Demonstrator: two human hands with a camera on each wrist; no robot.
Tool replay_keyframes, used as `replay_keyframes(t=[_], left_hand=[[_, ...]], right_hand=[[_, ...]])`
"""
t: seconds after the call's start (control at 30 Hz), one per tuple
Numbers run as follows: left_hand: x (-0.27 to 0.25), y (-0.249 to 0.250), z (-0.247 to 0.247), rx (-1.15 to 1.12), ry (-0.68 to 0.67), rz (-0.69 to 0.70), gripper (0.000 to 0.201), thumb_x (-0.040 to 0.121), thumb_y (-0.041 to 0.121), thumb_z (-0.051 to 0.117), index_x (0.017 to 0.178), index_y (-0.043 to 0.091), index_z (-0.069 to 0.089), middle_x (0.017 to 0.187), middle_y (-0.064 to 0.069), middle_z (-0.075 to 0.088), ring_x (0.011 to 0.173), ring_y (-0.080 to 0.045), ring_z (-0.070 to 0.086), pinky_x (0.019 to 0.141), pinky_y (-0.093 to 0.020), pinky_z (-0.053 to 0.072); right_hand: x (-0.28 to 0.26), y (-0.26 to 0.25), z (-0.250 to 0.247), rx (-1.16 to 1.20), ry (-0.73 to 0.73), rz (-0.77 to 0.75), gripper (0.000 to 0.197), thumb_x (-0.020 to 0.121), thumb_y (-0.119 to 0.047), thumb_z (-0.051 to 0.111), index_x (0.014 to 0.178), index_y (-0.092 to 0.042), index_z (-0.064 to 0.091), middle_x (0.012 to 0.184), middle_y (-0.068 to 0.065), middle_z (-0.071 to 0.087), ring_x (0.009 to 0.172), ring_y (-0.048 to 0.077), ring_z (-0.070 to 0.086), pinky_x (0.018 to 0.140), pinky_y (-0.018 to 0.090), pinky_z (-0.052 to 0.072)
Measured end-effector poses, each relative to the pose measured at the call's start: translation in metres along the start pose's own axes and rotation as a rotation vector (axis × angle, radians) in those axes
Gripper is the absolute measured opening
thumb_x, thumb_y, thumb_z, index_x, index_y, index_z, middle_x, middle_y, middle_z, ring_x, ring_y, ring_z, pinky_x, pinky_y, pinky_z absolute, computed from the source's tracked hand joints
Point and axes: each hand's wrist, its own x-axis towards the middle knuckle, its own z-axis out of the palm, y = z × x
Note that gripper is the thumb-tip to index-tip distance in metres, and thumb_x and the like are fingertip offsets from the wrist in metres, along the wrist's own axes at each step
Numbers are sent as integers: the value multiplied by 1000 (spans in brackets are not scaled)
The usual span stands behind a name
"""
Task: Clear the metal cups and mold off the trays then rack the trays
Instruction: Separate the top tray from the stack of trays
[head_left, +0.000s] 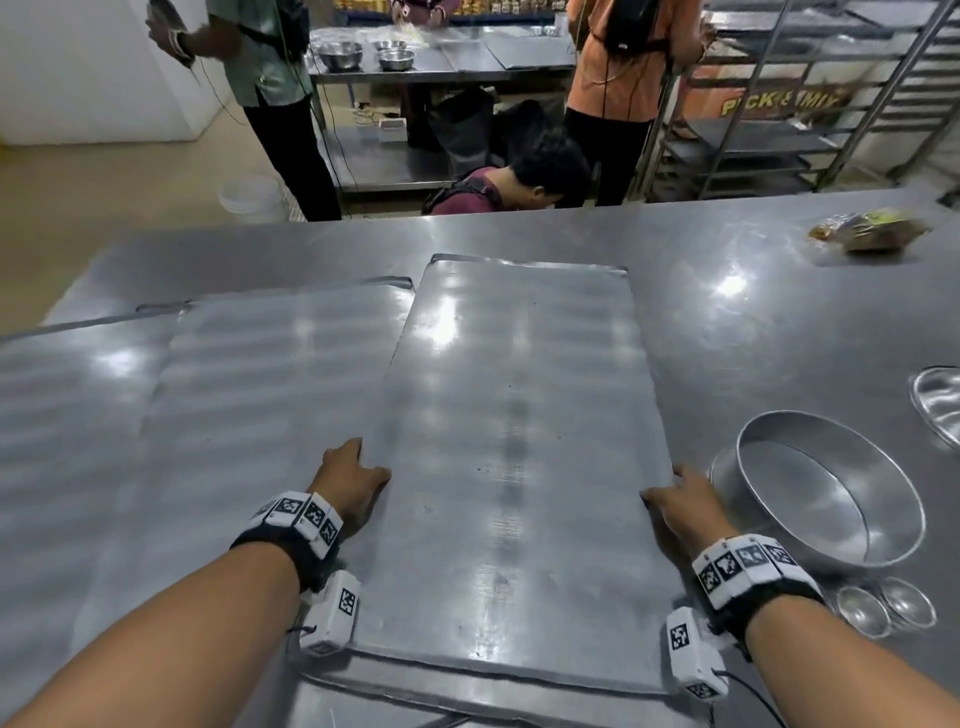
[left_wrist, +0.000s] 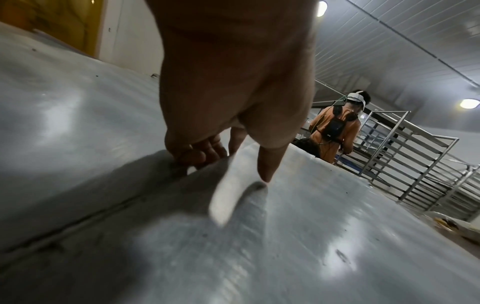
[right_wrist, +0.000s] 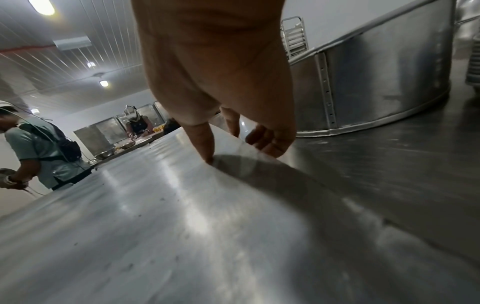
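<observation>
Steel tray (head_left: 514, 441), left hand (head_left: 347, 480) gripping its left edge, right hand (head_left: 684, 506) gripping right edge

The upper tray (head_left: 514, 441) is a flat, bare sheet of dull grey metal with a low rim, its long side running away from the person. It lies across a second tray (head_left: 260, 374) of the same kind, which juts out to the left on the tabletop (head_left: 753, 322). Just right of the upper tray stands the mold (head_left: 826, 499) — a round, shiny, straight-walled pan, upright and empty. Nearer the person, beside the mold, sit two small metal cups (head_left: 883, 605) — shallow, mouths up, close together.
</observation>
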Motion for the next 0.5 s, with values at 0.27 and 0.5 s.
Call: replay_keyframes(t=[0.27, 0.5], left_hand=[[19, -9, 2, 191, -16, -5, 62, 61, 47, 63, 117, 23, 62, 123, -16, 59, 107, -40, 61, 96, -44, 54], [-28, -3, -7, 215, 89, -6, 19, 82, 24, 71, 81, 5, 71, 79, -9, 66, 77, -30, 61, 68, -28, 42]], right_hand=[[-26, 2, -10, -195, -71, -64, 35, 79, -15, 74, 113, -16, 67, 106, 6, 70, 102, 28, 65, 96, 40, 50], [-40, 24, -12, -336, -143, -120, 44, 88, -26, 63, 131, -30, 57, 122, -6, 67, 113, 24, 62, 96, 34, 45]])
